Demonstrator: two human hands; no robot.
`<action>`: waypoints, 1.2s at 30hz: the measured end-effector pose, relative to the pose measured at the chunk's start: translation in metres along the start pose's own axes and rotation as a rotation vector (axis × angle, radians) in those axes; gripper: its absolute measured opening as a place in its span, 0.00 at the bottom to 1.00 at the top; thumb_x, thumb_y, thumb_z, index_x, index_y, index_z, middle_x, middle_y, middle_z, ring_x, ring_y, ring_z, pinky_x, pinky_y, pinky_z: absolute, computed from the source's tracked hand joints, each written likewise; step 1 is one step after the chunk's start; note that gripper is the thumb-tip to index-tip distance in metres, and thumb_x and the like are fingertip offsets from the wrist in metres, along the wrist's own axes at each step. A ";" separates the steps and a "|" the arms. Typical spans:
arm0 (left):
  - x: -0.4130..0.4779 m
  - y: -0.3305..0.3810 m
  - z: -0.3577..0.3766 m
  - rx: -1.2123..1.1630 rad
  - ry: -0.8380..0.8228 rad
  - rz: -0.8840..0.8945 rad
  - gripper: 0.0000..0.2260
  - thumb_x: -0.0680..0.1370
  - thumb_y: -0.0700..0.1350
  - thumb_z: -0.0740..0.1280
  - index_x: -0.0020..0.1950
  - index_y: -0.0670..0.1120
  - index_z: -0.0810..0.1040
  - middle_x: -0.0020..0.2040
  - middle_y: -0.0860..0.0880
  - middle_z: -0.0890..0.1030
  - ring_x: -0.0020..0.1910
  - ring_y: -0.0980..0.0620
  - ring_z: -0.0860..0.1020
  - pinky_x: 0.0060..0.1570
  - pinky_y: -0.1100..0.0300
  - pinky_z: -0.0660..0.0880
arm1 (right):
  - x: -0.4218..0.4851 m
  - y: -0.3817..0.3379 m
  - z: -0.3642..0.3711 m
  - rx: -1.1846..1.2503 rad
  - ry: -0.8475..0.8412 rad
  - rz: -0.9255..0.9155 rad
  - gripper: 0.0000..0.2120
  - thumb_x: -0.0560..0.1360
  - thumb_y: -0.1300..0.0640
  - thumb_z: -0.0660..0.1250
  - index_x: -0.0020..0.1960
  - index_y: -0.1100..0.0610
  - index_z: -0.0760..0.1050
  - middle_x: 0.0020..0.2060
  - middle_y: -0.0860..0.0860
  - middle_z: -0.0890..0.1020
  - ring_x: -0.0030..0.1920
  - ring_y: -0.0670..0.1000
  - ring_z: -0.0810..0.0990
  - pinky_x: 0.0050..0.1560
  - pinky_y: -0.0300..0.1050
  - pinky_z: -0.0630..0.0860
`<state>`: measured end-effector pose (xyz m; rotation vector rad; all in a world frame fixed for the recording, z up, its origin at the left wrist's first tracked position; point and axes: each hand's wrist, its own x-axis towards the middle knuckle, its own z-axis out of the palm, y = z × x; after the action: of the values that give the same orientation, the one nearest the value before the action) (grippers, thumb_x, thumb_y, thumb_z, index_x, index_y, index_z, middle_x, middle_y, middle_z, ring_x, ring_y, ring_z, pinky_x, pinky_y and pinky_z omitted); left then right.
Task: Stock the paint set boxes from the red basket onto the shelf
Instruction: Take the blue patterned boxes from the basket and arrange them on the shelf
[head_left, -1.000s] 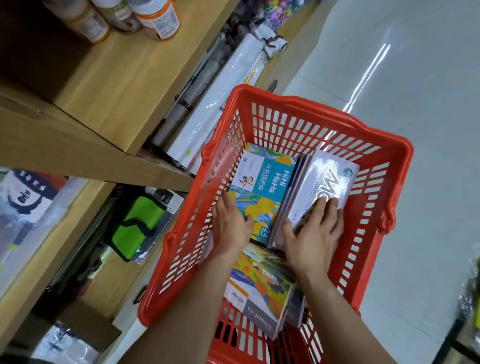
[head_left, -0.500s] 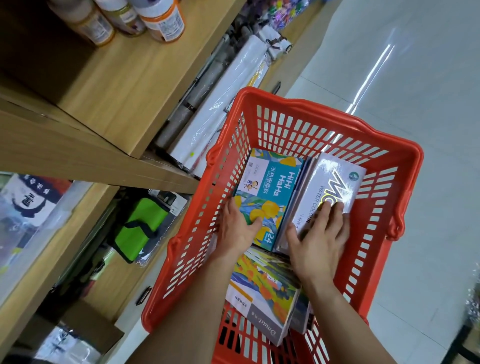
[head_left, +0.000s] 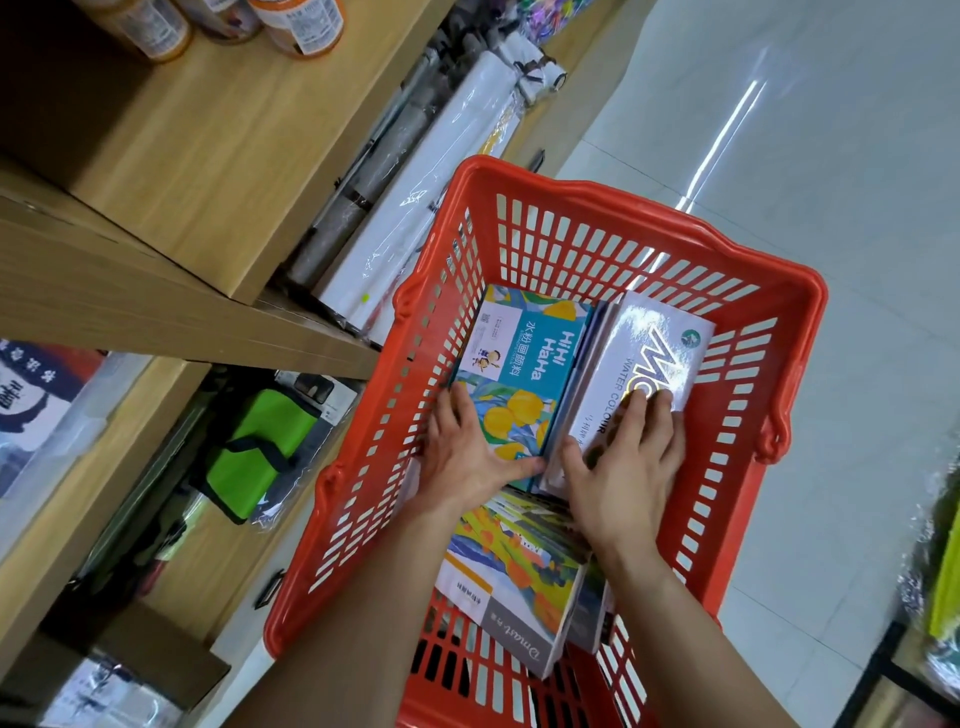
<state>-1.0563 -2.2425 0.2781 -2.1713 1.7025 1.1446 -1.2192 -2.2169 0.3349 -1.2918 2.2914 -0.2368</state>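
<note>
Left hand (head_left: 467, 457) tight around near corner of teal box (head_left: 530, 353); right hand (head_left: 628, 467) flat atop white box (head_left: 639, 358)

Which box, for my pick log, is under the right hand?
The silver WATER COLOUR box; the right hand lies on it, while the left hand holds the teal HiHi HaHa box.
</note>
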 end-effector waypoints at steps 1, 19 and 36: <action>-0.001 0.002 0.000 -0.001 -0.001 -0.009 0.70 0.53 0.83 0.62 0.81 0.45 0.39 0.82 0.43 0.47 0.81 0.40 0.48 0.77 0.46 0.52 | 0.000 -0.001 -0.001 0.004 -0.004 -0.001 0.43 0.76 0.46 0.71 0.82 0.61 0.54 0.82 0.60 0.54 0.80 0.62 0.51 0.79 0.57 0.51; -0.037 0.014 -0.035 -0.687 -0.045 0.098 0.37 0.71 0.67 0.72 0.76 0.55 0.68 0.73 0.57 0.72 0.72 0.58 0.70 0.68 0.57 0.70 | 0.020 -0.037 -0.071 0.531 -0.133 0.105 0.11 0.79 0.57 0.68 0.59 0.48 0.73 0.50 0.48 0.84 0.49 0.55 0.85 0.51 0.59 0.82; 0.006 0.006 -0.001 -0.049 -0.066 -0.009 0.62 0.63 0.76 0.69 0.82 0.43 0.45 0.83 0.43 0.42 0.81 0.37 0.52 0.76 0.39 0.59 | -0.015 -0.001 -0.078 0.508 0.055 0.223 0.08 0.80 0.58 0.67 0.57 0.52 0.70 0.41 0.35 0.75 0.36 0.25 0.75 0.32 0.25 0.68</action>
<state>-1.0605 -2.2503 0.2769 -2.1414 1.6530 1.2535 -1.2509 -2.2114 0.4076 -0.7759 2.1964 -0.7275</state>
